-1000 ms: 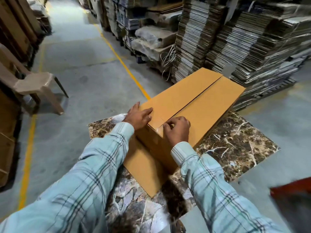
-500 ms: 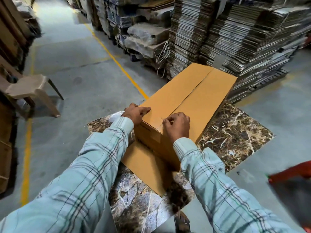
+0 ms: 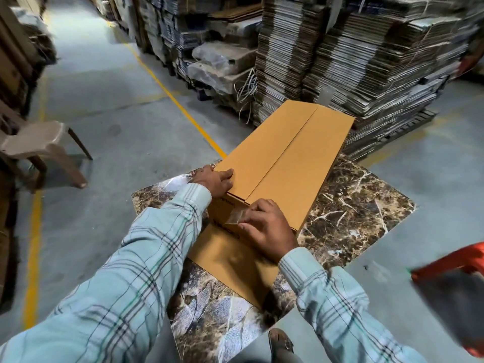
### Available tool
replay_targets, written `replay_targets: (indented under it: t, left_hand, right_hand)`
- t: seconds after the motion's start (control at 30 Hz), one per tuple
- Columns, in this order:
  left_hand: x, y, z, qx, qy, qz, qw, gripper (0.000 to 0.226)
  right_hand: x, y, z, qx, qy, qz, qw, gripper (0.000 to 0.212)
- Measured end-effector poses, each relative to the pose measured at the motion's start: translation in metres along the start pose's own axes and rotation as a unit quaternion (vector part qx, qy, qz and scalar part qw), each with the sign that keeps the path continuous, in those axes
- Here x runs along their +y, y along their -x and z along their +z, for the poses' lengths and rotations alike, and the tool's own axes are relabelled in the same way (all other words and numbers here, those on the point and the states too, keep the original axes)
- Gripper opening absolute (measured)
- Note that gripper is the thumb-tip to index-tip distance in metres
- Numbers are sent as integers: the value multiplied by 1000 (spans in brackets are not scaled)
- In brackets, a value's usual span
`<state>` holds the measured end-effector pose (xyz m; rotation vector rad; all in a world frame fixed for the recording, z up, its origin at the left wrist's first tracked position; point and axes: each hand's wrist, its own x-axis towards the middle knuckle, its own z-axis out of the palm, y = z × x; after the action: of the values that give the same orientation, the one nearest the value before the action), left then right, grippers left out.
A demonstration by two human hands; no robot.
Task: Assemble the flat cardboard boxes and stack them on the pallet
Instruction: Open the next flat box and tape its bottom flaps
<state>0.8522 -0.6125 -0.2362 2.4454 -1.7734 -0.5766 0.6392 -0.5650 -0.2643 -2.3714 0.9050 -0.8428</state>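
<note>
On the box (image 3: 285, 163) end, right hand (image 3: 267, 226) now lower, pinching tape (image 3: 237, 215).

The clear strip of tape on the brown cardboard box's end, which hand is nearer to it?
Right. The right hand pinches the clear strip of tape against the brown cardboard box; the left hand rests apart on the box's top near corner.

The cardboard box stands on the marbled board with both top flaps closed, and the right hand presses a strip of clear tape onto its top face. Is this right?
Not quite: the head view shows the right hand pressing the clear tape onto the near end face of the cardboard box, not its top. The rest holds.
</note>
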Motion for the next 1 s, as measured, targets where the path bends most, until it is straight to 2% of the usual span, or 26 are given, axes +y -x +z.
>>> replay_targets:
  t: [0.13,0.27,0.37,0.5,0.6,0.67,0.7,0.8,0.9,1.0]
  left_hand:
    - [3,12,0,-34,-42,12,998,92]
    - [0,13,-1,-30,-57,37,997,105]
    - [5,13,-7,0,-42,35,999,100]
    - [8,15,-12,-3,-17,35,999,91]
    - [6,16,-16,0,9,33,999,91]
    - [6,18,-15,17,5,33,999,87]
    - [6,20,-13,31,-1,37,999,81]
    - [7,26,-5,93,-11,40,995,54]
    - [6,28,-2,139,11,0,990,48]
    - [8,28,-6,155,59,-26,986,44]
  right_hand:
    - [-2,3,1,-33,38,-32,998,26]
    - [-2,4,-10,-20,21,-64,997,25]
    - [-2,4,-17,-7,10,-86,996,24]
    - [-5,6,-21,19,-9,-77,997,23]
    - [-5,4,-19,78,2,-36,996,21]
    - [-5,-3,-19,128,53,22,990,28]
    - [-5,-8,-20,125,103,55,985,36]
    - [-4,-20,-25,52,231,118,964,62]
    - [0,-27,-36,43,249,135,958,64]
    - [6,-27,-53,88,236,112,961,61]
